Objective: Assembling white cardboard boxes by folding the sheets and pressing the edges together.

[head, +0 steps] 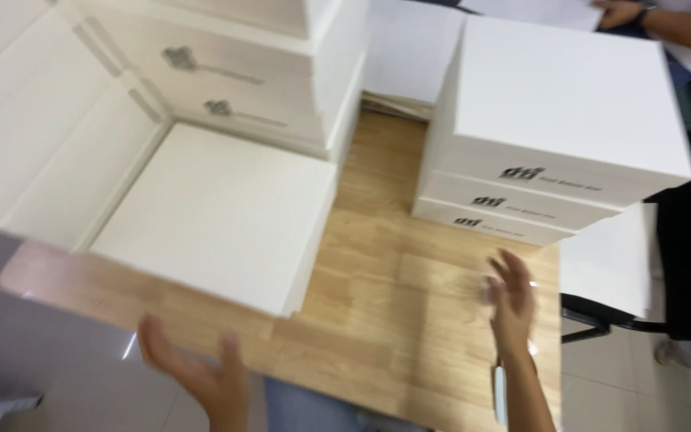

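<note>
My left hand (pixel 201 372) hovers palm-up and open just below the near edge of a flat white box lid (pixel 217 216) lying on the wooden table (pixel 393 304). Over the table's bare wood, in front of a stack of three white boxes (pixel 553 136), my right hand (pixel 512 300) is raised with its fingers spread. Neither hand holds anything. Both are motion-blurred.
A second stack of white boxes (pixel 281 72) stands at the back left, with an unfolded white box panel (pixel 49 120) beside it. Another person's hand (pixel 621 12) rests at the top right. A black chair (pixel 601 320) stands past the table's right edge.
</note>
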